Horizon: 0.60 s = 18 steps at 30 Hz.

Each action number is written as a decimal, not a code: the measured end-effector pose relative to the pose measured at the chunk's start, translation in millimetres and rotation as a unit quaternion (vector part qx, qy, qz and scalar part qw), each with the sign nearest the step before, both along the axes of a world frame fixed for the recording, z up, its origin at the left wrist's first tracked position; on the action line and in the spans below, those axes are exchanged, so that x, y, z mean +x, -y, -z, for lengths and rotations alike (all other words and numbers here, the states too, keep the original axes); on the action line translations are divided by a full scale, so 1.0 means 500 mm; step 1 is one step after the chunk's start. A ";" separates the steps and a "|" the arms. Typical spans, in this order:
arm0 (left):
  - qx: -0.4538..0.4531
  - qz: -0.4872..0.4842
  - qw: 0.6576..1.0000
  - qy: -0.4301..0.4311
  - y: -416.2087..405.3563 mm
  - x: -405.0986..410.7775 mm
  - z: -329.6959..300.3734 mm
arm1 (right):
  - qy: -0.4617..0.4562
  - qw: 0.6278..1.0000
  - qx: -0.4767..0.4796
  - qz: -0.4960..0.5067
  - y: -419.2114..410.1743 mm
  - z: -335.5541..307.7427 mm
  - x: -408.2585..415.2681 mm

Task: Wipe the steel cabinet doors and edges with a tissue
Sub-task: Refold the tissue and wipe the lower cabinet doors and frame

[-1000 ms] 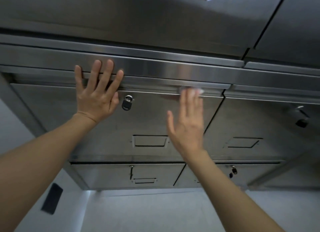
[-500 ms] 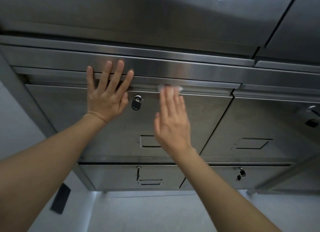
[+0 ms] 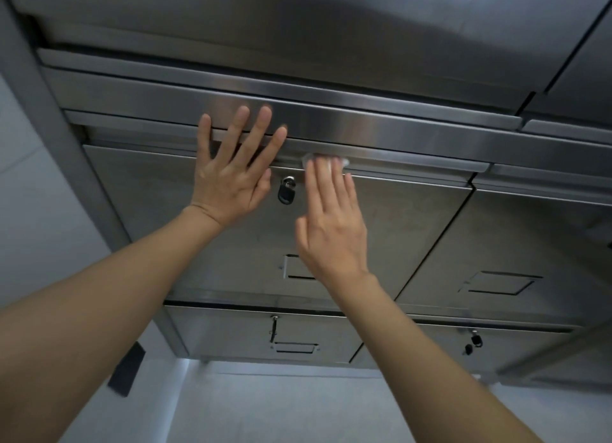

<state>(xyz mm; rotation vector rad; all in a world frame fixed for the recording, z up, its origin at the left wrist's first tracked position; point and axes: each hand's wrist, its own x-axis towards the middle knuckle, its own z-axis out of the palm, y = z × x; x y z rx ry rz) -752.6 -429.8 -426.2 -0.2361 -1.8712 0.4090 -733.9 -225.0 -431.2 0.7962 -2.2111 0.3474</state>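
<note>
The brushed steel cabinet door (image 3: 381, 230) fills the view, seen from below. Both bare forearms reach up to it. The left hand (image 3: 228, 181) lies flat at its top edge, fingers spread wide and straight. Right of the small dark padlock (image 3: 286, 191), the right hand (image 3: 331, 224) presses a crumpled white tissue (image 3: 326, 161) under straight, close fingers against that top edge.
</note>
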 end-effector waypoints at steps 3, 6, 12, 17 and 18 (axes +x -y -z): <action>0.024 0.017 0.999 0.037 -0.003 0.025 -0.006 | -0.014 0.999 0.037 0.010 -0.019 0.007 -0.009; 0.111 -0.006 0.993 0.036 0.004 0.055 0.008 | -0.020 1.000 0.019 0.001 -0.020 0.006 -0.009; 0.444 -0.133 0.886 0.001 0.003 0.105 0.138 | -0.035 0.992 0.091 -0.083 0.025 -0.015 -0.021; 0.590 -0.059 0.801 -0.084 -0.040 0.039 0.136 | -0.109 0.955 0.245 -0.125 -0.008 -0.072 -0.063; 0.591 -0.050 0.798 -0.104 -0.040 0.027 0.138 | -0.120 0.943 0.285 -0.126 -0.037 -0.089 -0.076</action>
